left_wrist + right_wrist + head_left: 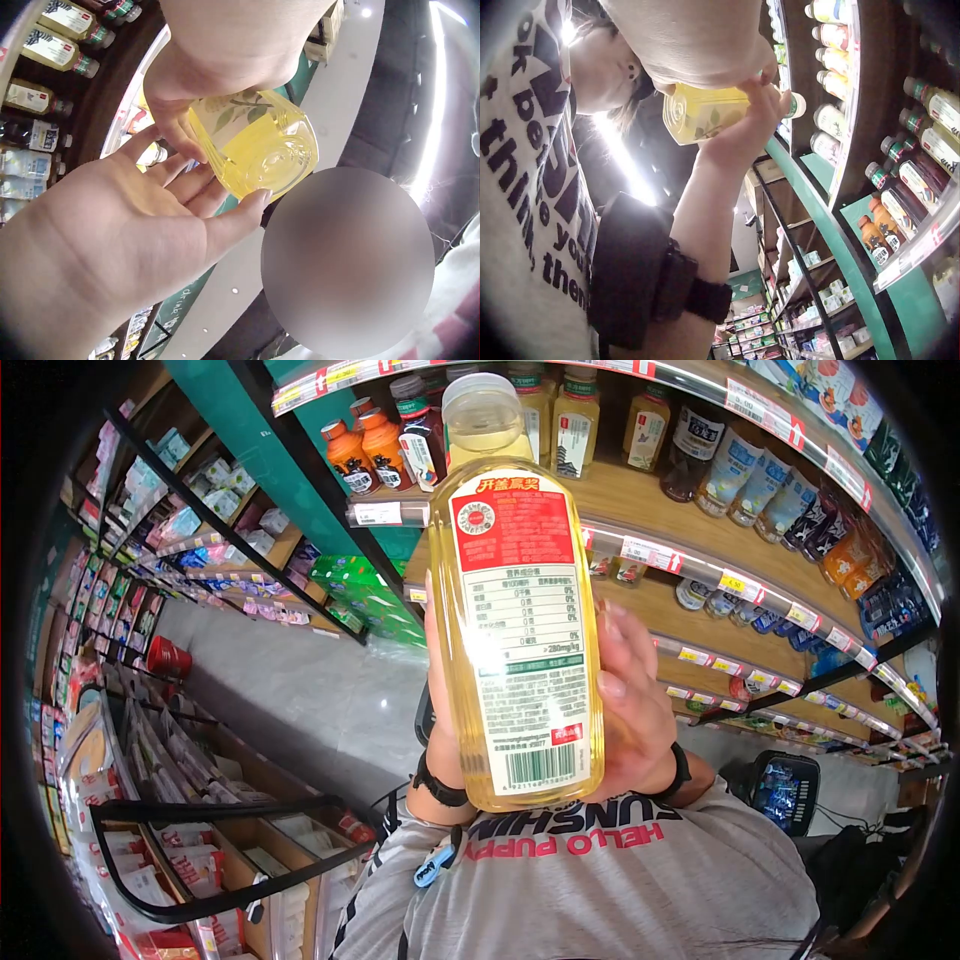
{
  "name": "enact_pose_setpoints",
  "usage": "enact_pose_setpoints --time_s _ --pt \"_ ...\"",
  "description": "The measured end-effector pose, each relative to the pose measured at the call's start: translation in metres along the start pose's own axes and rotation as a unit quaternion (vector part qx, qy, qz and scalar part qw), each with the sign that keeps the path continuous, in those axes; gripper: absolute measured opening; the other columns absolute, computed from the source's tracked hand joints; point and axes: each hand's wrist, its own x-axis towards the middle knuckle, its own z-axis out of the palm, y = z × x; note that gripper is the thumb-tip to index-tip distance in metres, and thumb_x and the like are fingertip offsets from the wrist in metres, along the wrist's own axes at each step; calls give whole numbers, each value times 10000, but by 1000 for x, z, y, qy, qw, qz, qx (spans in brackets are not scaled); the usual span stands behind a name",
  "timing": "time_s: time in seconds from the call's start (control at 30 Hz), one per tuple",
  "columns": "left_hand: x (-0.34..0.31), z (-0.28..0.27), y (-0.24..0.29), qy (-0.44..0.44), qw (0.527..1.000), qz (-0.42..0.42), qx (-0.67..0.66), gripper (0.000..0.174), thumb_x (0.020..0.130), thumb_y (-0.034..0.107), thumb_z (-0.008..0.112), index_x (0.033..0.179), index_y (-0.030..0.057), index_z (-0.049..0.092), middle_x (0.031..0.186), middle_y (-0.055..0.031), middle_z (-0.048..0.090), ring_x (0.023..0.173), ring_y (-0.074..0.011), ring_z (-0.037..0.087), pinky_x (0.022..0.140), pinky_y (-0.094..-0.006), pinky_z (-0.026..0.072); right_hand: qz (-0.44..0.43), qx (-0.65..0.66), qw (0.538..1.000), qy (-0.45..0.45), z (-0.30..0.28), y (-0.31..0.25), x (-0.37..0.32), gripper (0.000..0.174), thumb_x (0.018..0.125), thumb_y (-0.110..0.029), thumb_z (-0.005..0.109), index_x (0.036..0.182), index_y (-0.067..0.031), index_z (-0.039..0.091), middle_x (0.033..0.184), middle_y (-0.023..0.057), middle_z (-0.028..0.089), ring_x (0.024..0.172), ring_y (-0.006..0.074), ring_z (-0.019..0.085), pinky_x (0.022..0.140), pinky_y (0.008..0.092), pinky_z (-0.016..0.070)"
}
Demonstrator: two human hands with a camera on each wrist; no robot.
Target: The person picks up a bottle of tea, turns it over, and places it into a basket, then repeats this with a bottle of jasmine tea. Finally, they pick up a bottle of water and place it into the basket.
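A clear bottle of yellow drink [525, 630] is held up in front of the chest, its back label with a red panel, nutrition table and barcode facing the head camera. Its pale cap [482, 405] points toward the shelf. My right hand [635, 705] holds the bottle's right side; in the left wrist view the thumb of that right hand [142, 217] reaches the edge by the bottle's base. My left hand [437, 690] grips the other side, mostly hidden behind the bottle in the head view. From the right wrist, the left hand [759, 112] shows around the bottle's upper part.
Ahead, a wooden shelf [640, 485] carries rows of bottled drinks, with orange bottles [370, 445] at its left end. Lower left stands a black-framed rack [230, 860] of packets. A red bucket [168, 657] and a black basket [785, 790] sit on the floor.
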Motion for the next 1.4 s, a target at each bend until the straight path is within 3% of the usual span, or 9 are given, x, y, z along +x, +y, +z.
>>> enact_pose_setpoints --time_s 0.17,0.37,0.7,0.8,0.93,1.07,1.1,1.23,1.4 --pt "2 22 5 85 992 -13 87 539 887 494 320 1173 58 457 1083 -103 548 919 -202 560 788 -319 471 32 -5 999 8 0 -2 2 562 704 -353 656 1120 2 528 1204 214 473 1105 432 429 903 479 360" --pt "9 21 7 54 996 -54 53 567 869 502 352 1201 47 415 1084 -143 528 942 -227 545 802 -330 462 71 3 997 12 -4 -4 3 558 649 -250 702 1118 -2 529 1208 210 472 1109 421 430 907 467 363" --pt "25 15 -23 49 971 74 223 546 903 491 258 1204 64 418 1099 -97 531 963 -188 542 836 -321 442 140 -37 989 -40 -35 4 -9 599 662 -143 665 1206 -19 446 1241 172 451 1146 341 426 919 432 353" --pt "34 7 -32 74 942 105 309 607 896 513 254 1269 40 329 1163 -132 482 1043 -237 494 890 -348 408 216 -67 972 -64 -53 16 -26 571 678 -70 634 1212 -18 440 1250 163 446 1134 318 445 920 402 358" --pt "57 -14 -46 1 877 188 442 559 912 463 267 1277 41 298 1196 -102 448 1088 -206 453 916 -341 368 364 -35 928 -69 -76 20 -42 555 692 -4 558 1228 -5 415 1260 159 442 1169 263 431 941 333 339" --pt "66 -25 -55 -77 832 219 503 501 884 265 468 1273 10 281 1205 -105 435 1102 -185 438 937 -335 340 366 -92 925 -38 -90 27 -50 520 719 2 540 1223 -4 414 1221 133 478 1085 221 492 910 318 370" --pt "67 -18 -63 -56 855 222 465 550 823 218 567 1253 -1 301 1191 -98 452 1101 -181 440 942 -326 333 369 -95 924 -34 -94 28 -52 520 722 5 537 1226 -4 410 1214 129 481 1074 214 497 905 315 373" --pt "72 -13 -80 -60 842 249 474 658 749 303 667 1228 -3 335 1162 -85 482 1076 -178 464 925 -311 349 379 -107 919 -18 -103 31 -61 530 725 17 528 1236 -6 393 1200 119 487 1046 189 507 889 305 384" --pt "72 -7 -92 -76 845 225 479 673 750 324 664 1234 -2 328 1164 -82 481 1067 -171 469 912 -307 355 381 -84 921 -1 -118 28 -62 527 727 34 516 1237 -5 389 1201 113 485 1011 176 522 873 305 394"
